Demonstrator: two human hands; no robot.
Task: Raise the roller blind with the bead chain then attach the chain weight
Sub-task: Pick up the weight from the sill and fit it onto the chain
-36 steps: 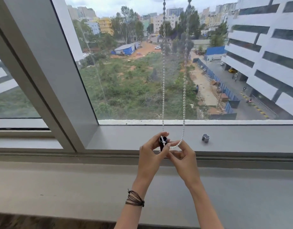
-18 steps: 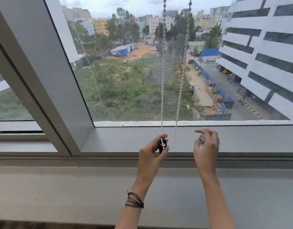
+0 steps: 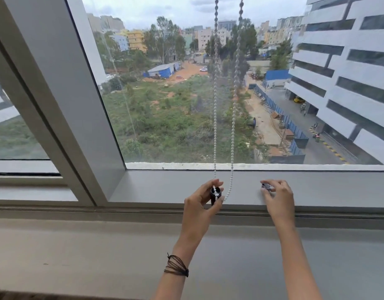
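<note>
Fingers on the left hand are pinching the chain weight, thumb on the near side and index curling over the top, so the little dark cylinder is sitting right between the two fingertips. It's standing pretty much upright, long axis running up and down, open top end facing up and tilted slightly toward the camera. White beads are sitting in that top opening, so the bottom of the bead chain loop is resting in or on it; can't tell how deep it's seated.

Both strands of the chain are hanging nearly vertical in front of the glass, the left one dropping straight into the weight and the right one curving down and in to meet it just beside the thumb.

Over to the right, the right hand is closing its fingertips around a small grey cap at the window ledge, thumb and first fingers bunching on it. Can't tell if it's lifted or touching the ledge. The two hands are well apart, the weight just above the ledge's front edge. A dark cord bracelet is wrapping the left wrist.
</note>
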